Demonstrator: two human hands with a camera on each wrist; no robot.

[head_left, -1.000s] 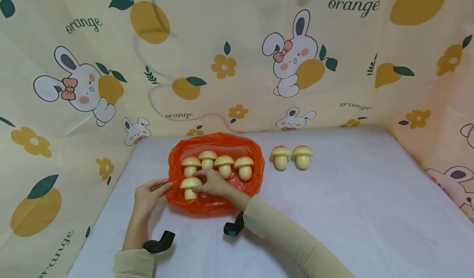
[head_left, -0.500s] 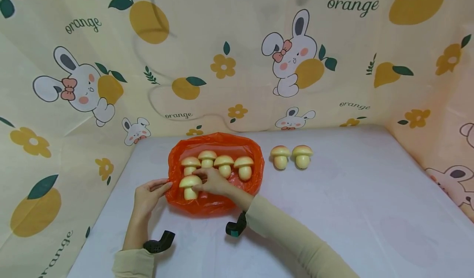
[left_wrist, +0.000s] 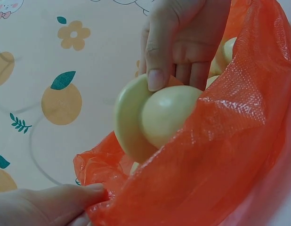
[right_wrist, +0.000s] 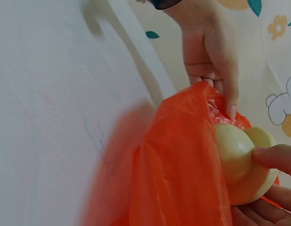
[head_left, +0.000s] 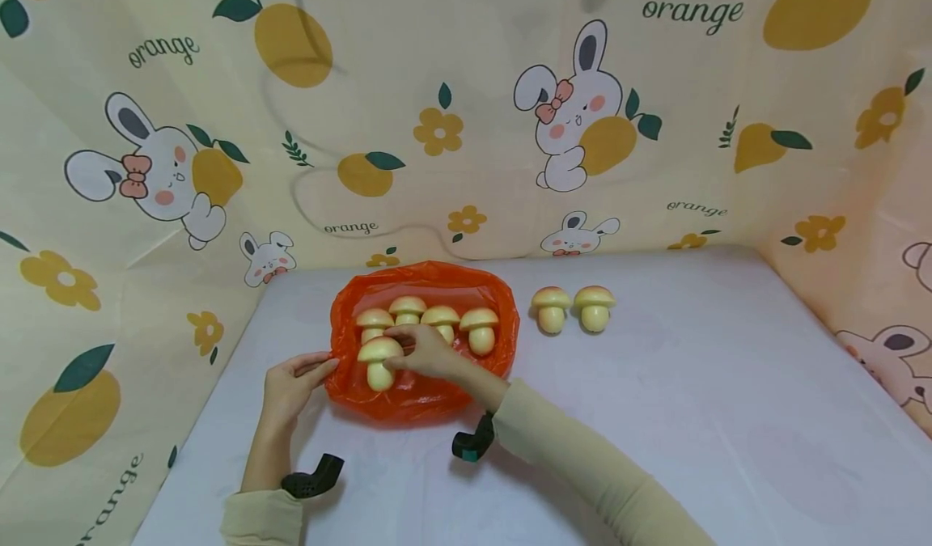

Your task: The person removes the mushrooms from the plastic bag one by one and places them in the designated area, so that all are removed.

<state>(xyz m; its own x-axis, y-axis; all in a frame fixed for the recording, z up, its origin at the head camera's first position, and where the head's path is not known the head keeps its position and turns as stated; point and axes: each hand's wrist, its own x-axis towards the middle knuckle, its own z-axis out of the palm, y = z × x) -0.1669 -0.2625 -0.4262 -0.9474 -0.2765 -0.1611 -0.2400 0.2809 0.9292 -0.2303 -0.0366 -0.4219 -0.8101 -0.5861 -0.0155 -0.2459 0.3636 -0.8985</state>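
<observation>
An orange-red plastic bag lies with its mouth spread wide on the table, several toy mushrooms inside. At the bag's left rim my left hand pinches the plastic between thumb and fingers. My right hand reaches in from the right and grips one mushroom by its cap, near the front left of the bag. In the left wrist view the thumb presses this mushroom's pale cap, and the raised bag wall covers part of its stem. Behind it, four-abreast company is partly hidden: one mushroom shows whole at the right.
Two more toy mushrooms, a left one and a right one, stand side by side on the white-covered table right of the bag. A printed cloth with rabbits and oranges rises behind and at both sides.
My right hand has shifted slightly right and up with the mushroom, whose cap now sits a little higher and tilts more. The left hand stays at the bag's rim.
</observation>
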